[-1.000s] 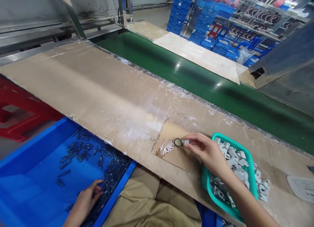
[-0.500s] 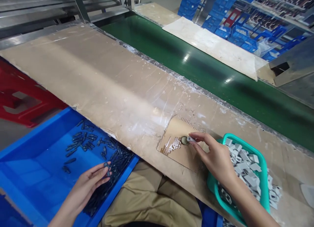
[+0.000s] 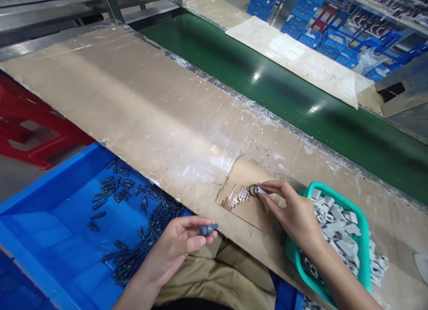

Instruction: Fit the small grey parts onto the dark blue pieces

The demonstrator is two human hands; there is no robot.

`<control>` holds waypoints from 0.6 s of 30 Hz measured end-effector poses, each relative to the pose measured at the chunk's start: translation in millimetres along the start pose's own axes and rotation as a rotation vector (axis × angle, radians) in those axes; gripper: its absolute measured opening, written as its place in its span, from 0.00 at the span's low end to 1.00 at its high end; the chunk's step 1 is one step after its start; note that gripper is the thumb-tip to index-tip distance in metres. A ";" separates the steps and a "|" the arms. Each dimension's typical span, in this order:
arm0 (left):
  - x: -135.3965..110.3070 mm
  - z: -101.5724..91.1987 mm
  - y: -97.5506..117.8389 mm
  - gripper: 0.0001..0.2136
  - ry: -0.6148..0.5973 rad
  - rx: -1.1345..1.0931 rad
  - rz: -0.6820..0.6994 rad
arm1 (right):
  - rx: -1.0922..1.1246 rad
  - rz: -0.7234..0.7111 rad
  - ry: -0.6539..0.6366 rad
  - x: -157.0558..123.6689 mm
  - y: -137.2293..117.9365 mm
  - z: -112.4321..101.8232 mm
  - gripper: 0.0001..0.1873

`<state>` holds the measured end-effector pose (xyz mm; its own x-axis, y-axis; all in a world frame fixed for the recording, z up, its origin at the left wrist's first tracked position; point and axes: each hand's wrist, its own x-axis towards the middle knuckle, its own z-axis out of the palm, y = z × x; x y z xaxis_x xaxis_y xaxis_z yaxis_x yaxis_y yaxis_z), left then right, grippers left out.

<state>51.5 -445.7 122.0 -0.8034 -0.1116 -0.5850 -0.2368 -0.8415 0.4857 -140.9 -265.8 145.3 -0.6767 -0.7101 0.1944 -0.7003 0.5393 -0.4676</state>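
My left hand (image 3: 177, 245) pinches a small dark grey pin (image 3: 207, 229) between thumb and fingertips, just off the near edge of the cardboard-covered bench (image 3: 133, 100). It hovers beside the blue bin (image 3: 50, 221) that holds several more dark pins (image 3: 150, 221). My right hand (image 3: 294, 216) rests on the bench and pinches a small white piece (image 3: 261, 191) against a round metal fixture (image 3: 253, 190). A teal basket (image 3: 363, 225) of white pieces sits under my right wrist.
A green conveyor belt (image 3: 267, 87) runs along the far side of the bench. A red plastic stool (image 3: 30, 136) stands at the left. Stacked blue crates (image 3: 307, 29) and racks fill the far right. My lap in tan trousers (image 3: 214, 279) is below the bench edge.
My left hand lifted out of the blue bin with a dark pin and moved right toward the bench edge. My right hand stayed at the round fixture with the white piece.
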 end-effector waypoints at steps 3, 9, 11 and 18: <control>3.5 10.6 -4.8 0.07 -0.071 -0.084 0.018 | 0.003 -0.006 -0.001 -0.1 0.6 0.1 0.08; 6.8 28.9 -6.4 0.21 -0.057 -0.075 0.090 | 0.038 0.003 -0.005 -1.6 2.7 0.9 0.08; 8.0 31.9 -7.2 0.19 -0.095 -0.087 0.096 | 0.063 0.016 -0.008 -2.5 3.0 0.8 0.09; 25.2 53.3 -18.4 0.10 -0.019 -0.094 0.076 | 0.538 0.325 0.096 -0.7 -6.4 -15.6 0.13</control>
<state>6.5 -404.9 132.9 -0.8272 -0.1674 -0.5364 -0.1235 -0.8770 0.4643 -139.5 -261.7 161.6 -0.8704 -0.4911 0.0348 -0.2605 0.3994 -0.8790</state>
